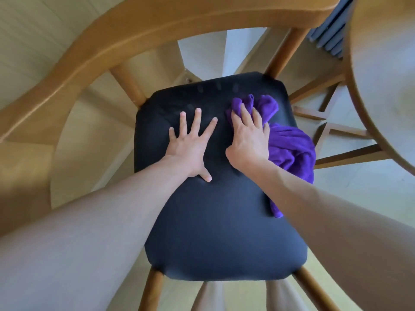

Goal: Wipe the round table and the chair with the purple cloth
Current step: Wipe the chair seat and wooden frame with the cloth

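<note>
my left hand [190, 144] lies flat, fingers spread and holding nothing, on the black seat of the chair [215, 232] to steady it — while my right hand [249, 135] clutches the bunched purple cloth [289, 147] against the seat's far right side (round table [381, 70] just beside), likely mid-wipe.

Chair [215, 221]: matt black seat, smooth wood frame. Purple cloth [289, 144]: fuzzy.
</note>
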